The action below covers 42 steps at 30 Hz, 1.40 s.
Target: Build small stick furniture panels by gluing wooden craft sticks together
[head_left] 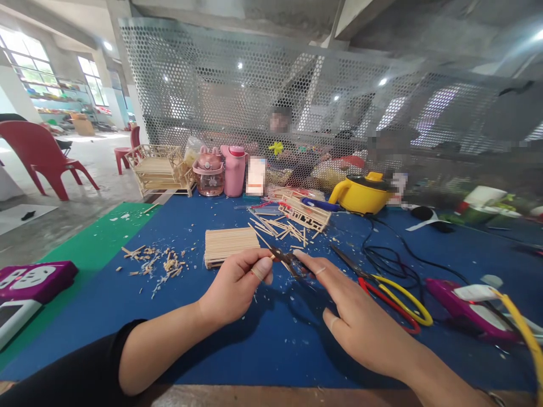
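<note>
My left hand (237,280) is closed, thumb and forefinger pinching a thin wooden stick (260,236) that slants up to the left. Against the stick's near end lies a small dark metal cutting tool (288,259), with pivoted jaws like pliers or scissors. My right hand (348,305) is on that tool, forefinger stretched along it; its handles are partly hidden. Finger bands show on both hands. Just behind my left hand sits a flat block of sticks laid side by side (231,244).
Loose cut sticks (284,229) and a stick frame (303,210) lie farther back. Red-and-yellow-handled scissors (394,302) and a purple device (470,311) are at right, near black cables (392,254). A yellow pot (365,195) and pink bottles (235,172) stand behind. Scraps (165,263) litter the left.
</note>
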Available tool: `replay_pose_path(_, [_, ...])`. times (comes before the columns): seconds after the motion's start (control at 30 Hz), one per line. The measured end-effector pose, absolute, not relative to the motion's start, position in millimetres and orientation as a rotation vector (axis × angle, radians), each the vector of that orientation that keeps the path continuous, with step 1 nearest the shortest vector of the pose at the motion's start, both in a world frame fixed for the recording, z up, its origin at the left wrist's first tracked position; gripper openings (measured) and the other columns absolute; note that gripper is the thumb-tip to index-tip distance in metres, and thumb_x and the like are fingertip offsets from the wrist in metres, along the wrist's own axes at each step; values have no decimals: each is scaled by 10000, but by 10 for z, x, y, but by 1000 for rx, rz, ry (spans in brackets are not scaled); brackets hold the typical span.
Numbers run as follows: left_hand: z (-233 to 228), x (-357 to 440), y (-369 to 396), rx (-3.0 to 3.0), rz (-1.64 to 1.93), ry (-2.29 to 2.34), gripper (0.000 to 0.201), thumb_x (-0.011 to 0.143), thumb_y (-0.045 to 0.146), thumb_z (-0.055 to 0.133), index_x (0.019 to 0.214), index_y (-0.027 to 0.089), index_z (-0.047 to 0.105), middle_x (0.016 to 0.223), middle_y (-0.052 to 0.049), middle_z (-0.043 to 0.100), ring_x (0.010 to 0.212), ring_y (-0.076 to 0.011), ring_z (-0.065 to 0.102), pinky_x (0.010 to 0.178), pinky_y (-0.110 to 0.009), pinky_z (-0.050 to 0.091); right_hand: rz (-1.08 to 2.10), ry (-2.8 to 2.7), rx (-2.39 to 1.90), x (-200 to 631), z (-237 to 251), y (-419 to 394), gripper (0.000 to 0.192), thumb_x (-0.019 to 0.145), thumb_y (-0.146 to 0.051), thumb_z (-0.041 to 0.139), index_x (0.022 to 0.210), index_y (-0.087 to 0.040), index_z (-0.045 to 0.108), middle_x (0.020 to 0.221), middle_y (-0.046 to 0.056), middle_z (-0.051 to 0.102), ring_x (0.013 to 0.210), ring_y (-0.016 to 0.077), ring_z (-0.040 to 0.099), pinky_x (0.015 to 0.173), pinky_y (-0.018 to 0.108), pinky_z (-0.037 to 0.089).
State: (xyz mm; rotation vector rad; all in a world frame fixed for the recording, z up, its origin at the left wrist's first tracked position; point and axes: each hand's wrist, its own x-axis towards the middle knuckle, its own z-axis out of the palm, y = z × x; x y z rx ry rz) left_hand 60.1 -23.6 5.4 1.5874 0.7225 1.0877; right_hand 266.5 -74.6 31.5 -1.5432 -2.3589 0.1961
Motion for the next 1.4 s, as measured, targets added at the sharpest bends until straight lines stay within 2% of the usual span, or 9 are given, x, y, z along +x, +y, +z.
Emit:
replay_pose_path(0.17, [74,596,-244,1600,1084,718,347,882,433,466,680,162,546,600,37,477,548,-84,392,541,-225,316,198,-2333,-1509,2672,309,-760,853,658,-20,407,1428,-329,209,1442,8,368,1328,243,335,1099,494,280])
replay_pose_path(0.33, [93,599,-254,1633,1088,705,341,898,398,451,676,158,549,594,36,472,550,-80,382,552,-220,322,237,-2325,-1493,2695,280,-766,864,664,-30,406,1433,-348,178,1456,-12,346,1341,238,309,1103,505,262])
replay_pose_path(0.73, [67,602,-258,1582,1077,670,313,882,422,477,769,153,592,622,23,512,548,-82,402,542,-221,334,315,-2314,-1438,2711,280,-776,855,678,-35,407,1435,-360,176,1451,1,351,1347,235,304,1098,490,272])
replay_pose_path(0.83, [66,600,-259,1596,1076,665,296,890,401,470,789,153,598,622,27,504,552,-82,399,551,-218,340,285,-2311,-1453,2718,277,-779,848,675,-42,411,1431,-358,194,1444,-4,362,1333,234,331,1097,488,279])
replay_pose_path(0.97, [69,598,-271,1636,1074,669,312,896,376,460,715,152,580,608,31,484,559,-82,402,571,-215,358,215,-2312,-1469,2724,277,-777,836,671,-47,428,1426,-344,226,1410,9,412,1293,248,388,1081,480,317])
replay_pose_path(1.13, [62,588,-249,1756,1103,703,308,911,334,427,723,151,588,629,16,495,601,-97,422,600,-218,375,138,-2318,-1501,2713,312,-772,741,761,-92,460,1422,-333,229,1354,40,452,1243,250,433,1043,467,371])
replay_pose_path(1.27, [66,577,-260,1839,1133,766,309,913,338,418,803,152,638,622,7,518,591,-109,451,596,-227,387,96,-2321,-1510,2694,294,-780,657,818,-152,463,1418,-304,244,1324,69,475,1220,257,448,1018,472,388])
replay_pose_path(1.4, [91,591,-376,2032,1089,659,276,907,310,436,967,180,671,714,-31,622,638,-132,533,638,-238,417,122,-2307,-1512,2638,206,-729,627,796,-117,439,1395,-249,308,1168,100,586,1052,261,571,892,457,478])
